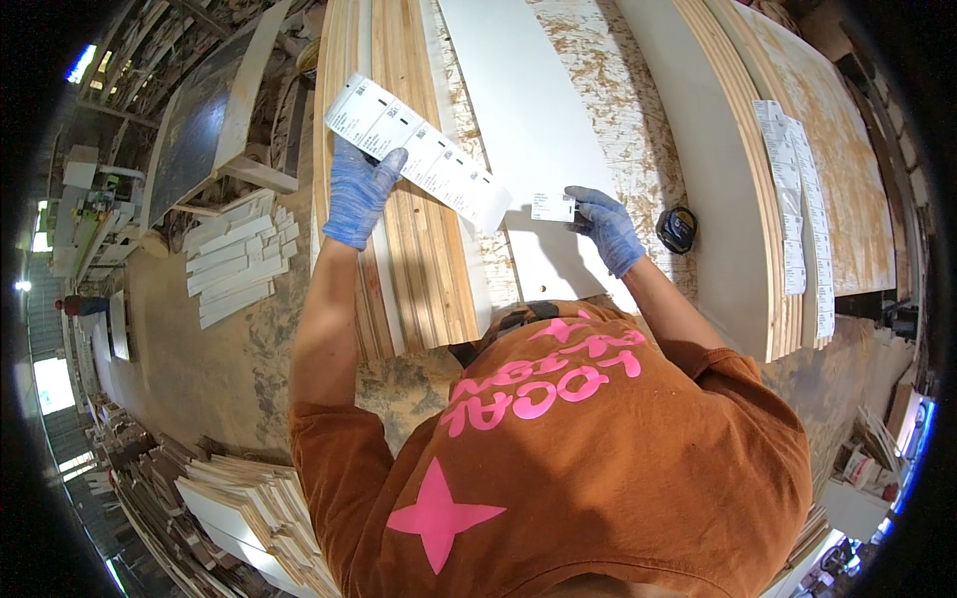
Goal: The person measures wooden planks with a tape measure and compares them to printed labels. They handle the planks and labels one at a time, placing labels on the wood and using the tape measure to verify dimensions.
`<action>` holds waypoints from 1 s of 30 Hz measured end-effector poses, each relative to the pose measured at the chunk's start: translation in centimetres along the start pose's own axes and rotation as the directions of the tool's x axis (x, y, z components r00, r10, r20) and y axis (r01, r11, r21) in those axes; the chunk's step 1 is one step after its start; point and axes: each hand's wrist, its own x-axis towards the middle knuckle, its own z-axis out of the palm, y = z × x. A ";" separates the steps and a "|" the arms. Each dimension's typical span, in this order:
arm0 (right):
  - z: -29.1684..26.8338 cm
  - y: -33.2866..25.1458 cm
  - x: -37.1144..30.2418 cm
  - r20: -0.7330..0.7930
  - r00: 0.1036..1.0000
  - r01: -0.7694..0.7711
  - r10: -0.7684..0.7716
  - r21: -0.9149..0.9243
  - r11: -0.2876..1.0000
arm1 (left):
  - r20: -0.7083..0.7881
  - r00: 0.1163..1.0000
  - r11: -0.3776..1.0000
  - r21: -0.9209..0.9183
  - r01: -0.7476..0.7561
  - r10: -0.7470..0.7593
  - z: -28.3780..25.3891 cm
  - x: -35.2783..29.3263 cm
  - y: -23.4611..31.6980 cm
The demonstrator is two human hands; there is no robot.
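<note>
My left hand (360, 191), in a blue knit glove, grips a strip of white printed labels (417, 149) with the thumb on top. The strip slants down to the right over the edge-on stack of wooden boards (414, 259). A single white label (550, 206) is pinched between the gloved fingers of my right hand (605, 229). That hand is over a long white board (538, 110) and casts a shadow on it. Whether the label touches the board I cannot tell. To the right of my right hand sits a black tape measure (677, 229) on the worn, scuffed tabletop (638, 100).
On the right, a stack of white-faced boards (723, 179) has label strips (785, 194) along its edges. White planks (239, 259) are piled on the floor at the left, near a dark-topped table (194, 120). More boards (249, 508) lean behind me. Another person (82, 305) is far left.
</note>
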 end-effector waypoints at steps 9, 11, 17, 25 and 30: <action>1.2 -1.1 -0.8 0.087 0.995 0.055 -0.057 0.020 0.998 | -0.022 1.000 1.000 -0.005 -0.022 0.022 0.3 -0.3 1.3; 1.3 -1.2 -0.9 0.096 0.993 0.063 -0.064 0.017 0.998 | 0.025 0.999 0.998 0.049 -0.030 0.029 0.1 -0.2 1.2; 0.9 -0.7 -0.1 0.113 0.993 0.044 -0.034 -0.082 0.996 | 0.030 0.999 0.999 0.024 -0.045 0.044 -0.5 -0.2 0.5; -2.5 3.2 3.2 -0.032 0.979 0.153 -0.202 -0.537 0.830 | 0.058 0.998 0.996 0.090 0.015 -0.021 -1.1 -0.1 0.0; -3.1 4.3 3.0 -0.001 0.926 0.150 -0.378 -0.917 0.370 | 0.057 0.998 0.998 0.054 0.020 -0.023 -0.9 0.0 0.4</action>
